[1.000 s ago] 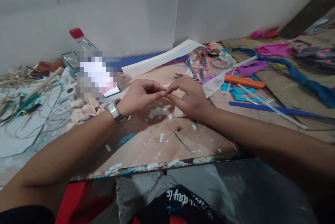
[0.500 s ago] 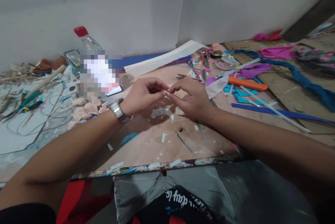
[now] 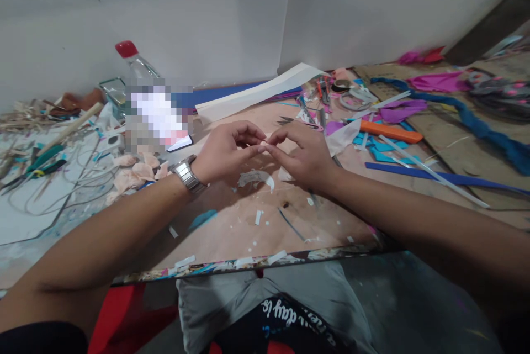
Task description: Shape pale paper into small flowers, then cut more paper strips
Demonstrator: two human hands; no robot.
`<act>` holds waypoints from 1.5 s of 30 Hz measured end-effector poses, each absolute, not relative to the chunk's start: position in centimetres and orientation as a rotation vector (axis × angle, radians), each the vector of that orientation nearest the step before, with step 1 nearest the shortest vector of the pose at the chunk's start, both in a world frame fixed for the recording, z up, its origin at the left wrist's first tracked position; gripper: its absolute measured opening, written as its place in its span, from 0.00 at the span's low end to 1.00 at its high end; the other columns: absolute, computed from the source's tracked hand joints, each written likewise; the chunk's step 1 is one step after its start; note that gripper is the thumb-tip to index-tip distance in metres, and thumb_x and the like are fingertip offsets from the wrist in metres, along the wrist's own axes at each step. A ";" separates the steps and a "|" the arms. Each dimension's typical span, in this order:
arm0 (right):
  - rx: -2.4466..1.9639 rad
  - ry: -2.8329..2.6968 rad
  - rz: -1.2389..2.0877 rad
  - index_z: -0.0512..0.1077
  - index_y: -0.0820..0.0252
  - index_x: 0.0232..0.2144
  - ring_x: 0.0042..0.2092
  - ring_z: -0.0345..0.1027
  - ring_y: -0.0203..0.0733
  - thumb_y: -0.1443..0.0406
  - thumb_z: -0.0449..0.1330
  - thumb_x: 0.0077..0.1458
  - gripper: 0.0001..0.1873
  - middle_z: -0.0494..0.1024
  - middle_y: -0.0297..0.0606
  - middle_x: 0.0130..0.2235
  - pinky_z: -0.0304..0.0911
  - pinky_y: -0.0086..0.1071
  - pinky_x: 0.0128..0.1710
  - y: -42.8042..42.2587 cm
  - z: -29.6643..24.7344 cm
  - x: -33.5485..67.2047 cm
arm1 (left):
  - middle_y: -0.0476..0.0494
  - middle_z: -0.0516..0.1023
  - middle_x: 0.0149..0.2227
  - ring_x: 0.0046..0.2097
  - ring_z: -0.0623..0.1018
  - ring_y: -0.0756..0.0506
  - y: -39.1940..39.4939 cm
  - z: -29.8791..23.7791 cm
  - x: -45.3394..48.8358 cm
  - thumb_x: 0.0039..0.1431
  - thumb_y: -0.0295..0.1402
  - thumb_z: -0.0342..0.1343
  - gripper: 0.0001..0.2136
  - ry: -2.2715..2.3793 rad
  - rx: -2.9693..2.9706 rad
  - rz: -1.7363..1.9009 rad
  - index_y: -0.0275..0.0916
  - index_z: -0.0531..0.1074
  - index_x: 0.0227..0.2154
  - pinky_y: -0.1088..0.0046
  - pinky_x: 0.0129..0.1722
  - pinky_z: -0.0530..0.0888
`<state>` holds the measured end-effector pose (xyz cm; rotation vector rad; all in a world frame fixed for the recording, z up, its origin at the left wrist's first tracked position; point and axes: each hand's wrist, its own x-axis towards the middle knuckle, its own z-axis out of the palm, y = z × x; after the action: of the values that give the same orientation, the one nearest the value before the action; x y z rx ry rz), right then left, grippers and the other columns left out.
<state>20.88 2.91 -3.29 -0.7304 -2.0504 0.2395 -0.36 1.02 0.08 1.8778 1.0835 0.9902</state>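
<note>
Craft workshop. Evidence, by clock from the middle of a paint-stained, pale brown desk [image 3: 232, 238]: nine o'clock, green-handled pliers [image 3: 48, 154] and crumpled, peach-coloured, petal-like pieces [image 3: 129, 177]; twelve, long cream paper strip [image 3: 260, 93]; between two and three, flat turquoise scraps [image 3: 380, 155]; three, narrow royal-blue strip [image 3: 397, 170].

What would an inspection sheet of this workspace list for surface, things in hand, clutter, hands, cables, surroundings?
Surface: tabletop with a white smear and a blue smear.
Things in hand: anything between the fingertips is too small to tell.
Clutter: peach scraps, green-handled tool, orange tool, white strip.
Hands: left hand and right hand meet at fingertips.
Cables: thin cords loop at left.
Surroundings: pale wall behind; red item, lower left.
</note>
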 end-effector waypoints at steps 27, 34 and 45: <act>-0.751 -2.067 0.258 0.75 0.56 0.32 0.36 0.74 0.43 0.60 0.67 0.61 0.07 0.82 0.35 0.34 0.65 0.38 0.40 3.1 -3.6 20.9 | 0.42 0.85 0.36 0.35 0.81 0.49 0.7 0.7 -0.2 0.59 0.31 0.64 0.06 1.168 2.041 1.014 0.34 0.82 0.36 0.74 0.36 0.75; -0.751 -2.071 0.294 0.76 0.56 0.33 0.37 0.74 0.44 0.56 0.65 0.64 0.11 0.81 0.36 0.34 0.65 0.39 0.40 3.2 -3.6 20.9 | 0.42 0.85 0.36 0.34 0.80 0.49 0.8 0.6 -0.2 0.58 0.32 0.64 0.07 1.170 2.019 1.022 0.34 0.81 0.36 0.73 0.35 0.74; -0.744 -2.069 0.260 0.75 0.55 0.31 0.37 0.74 0.44 0.55 0.66 0.62 0.12 0.81 0.36 0.33 0.65 0.40 0.41 3.3 -3.9 21.0 | 0.42 0.87 0.40 0.37 0.83 0.46 0.9 0.6 -0.5 0.61 0.33 0.62 0.10 1.147 2.055 0.919 0.38 0.85 0.42 0.71 0.37 0.76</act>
<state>20.96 3.33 -3.90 -0.7441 -2.0688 0.2600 -0.47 0.95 0.56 2.0550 1.1473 0.9189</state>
